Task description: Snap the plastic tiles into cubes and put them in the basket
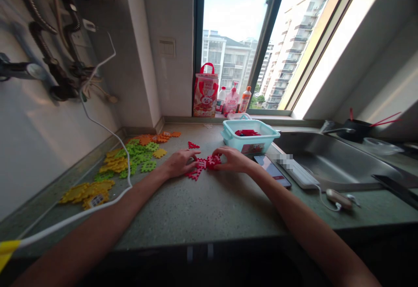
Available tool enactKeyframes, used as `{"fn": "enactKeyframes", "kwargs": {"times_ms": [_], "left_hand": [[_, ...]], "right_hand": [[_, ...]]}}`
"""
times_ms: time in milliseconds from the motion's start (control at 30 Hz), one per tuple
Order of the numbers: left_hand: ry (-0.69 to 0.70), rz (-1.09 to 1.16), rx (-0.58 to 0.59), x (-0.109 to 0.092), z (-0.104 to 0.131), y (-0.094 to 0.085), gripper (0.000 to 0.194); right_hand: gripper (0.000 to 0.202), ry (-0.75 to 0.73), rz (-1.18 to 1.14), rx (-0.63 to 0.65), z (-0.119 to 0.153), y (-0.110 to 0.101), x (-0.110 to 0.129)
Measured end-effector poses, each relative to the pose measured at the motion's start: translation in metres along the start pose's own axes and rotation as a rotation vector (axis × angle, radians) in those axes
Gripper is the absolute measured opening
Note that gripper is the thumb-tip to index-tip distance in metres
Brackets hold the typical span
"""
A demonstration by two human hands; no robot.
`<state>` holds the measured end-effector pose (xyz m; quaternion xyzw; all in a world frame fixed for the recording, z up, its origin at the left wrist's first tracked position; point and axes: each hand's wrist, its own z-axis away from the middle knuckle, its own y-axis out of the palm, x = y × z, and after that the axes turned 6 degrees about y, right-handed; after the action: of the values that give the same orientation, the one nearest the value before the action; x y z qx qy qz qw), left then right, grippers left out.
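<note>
One long speckled counter [209,215] runs beneath a window [237,8], a steel sink [342,160] at its right. Along the left spreads a heap of yellow, green and orange pieces [135,153]; near the sink stands a pale blue tub [268,139] holding red ones. Between heap and tub, the right hand [232,158] has thumb and fingers closed around a red cluster [213,162]. Just beside it, the left hand [180,163] touches a toothed red piece [196,175]; whether it pinches, I cannot tell. Smallest, a loose red bit [193,145] lies beyond. These look light, thin and fairly stiff, probably plastic and not fragile; opposite edges seem the surest hold, clear of the joining teeth.
</note>
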<state>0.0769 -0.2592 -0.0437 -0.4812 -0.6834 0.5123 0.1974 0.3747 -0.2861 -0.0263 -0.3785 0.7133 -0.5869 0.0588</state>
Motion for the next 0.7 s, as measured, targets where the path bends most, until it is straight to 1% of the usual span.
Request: {"fn": "enactKeyframes", "kwargs": {"times_ms": [100,200,267,333,400,467,500,533,600,700], "left_hand": [[-0.033,-0.032,0.001,0.001,0.0,0.0,0.044],[-0.039,-0.039,0.012,0.001,0.001,-0.002,0.046],[-0.026,-0.022,0.026,0.0,0.002,-0.003,0.048],[-0.007,0.005,0.038,-0.001,0.002,-0.004,0.051],[0.022,0.036,0.056,-0.003,0.002,-0.004,0.054],[0.048,0.061,0.07,-0.003,0.002,-0.003,0.057],[0.053,0.071,0.071,-0.003,0.002,-0.003,0.058],[0.051,0.078,0.061,-0.003,0.001,-0.003,0.059],[0.024,0.086,0.014,-0.003,0.001,-0.004,0.059],[-0.035,0.066,-0.071,0.0,0.001,-0.008,0.056]], "right_hand": [[0.033,0.012,-0.037,0.104,0.001,0.005,-0.006],[0.031,0.052,-0.069,0.11,0.0,0.008,-0.008],[0.031,0.062,-0.069,0.107,0.0,0.006,-0.009],[0.03,0.061,-0.058,0.082,0.001,0.0,-0.008],[0.029,0.055,-0.062,0.004,0.001,-0.004,-0.006],[0.03,0.037,-0.095,-0.085,-0.001,-0.004,-0.003],[0.031,0.021,-0.114,-0.105,-0.002,-0.001,0.0],[0.032,-0.001,-0.129,-0.105,-0.004,0.003,0.002],[0.033,-0.042,-0.133,-0.051,-0.009,0.013,0.006],[0.035,-0.052,-0.1,0.028,-0.012,0.024,0.01]]}}
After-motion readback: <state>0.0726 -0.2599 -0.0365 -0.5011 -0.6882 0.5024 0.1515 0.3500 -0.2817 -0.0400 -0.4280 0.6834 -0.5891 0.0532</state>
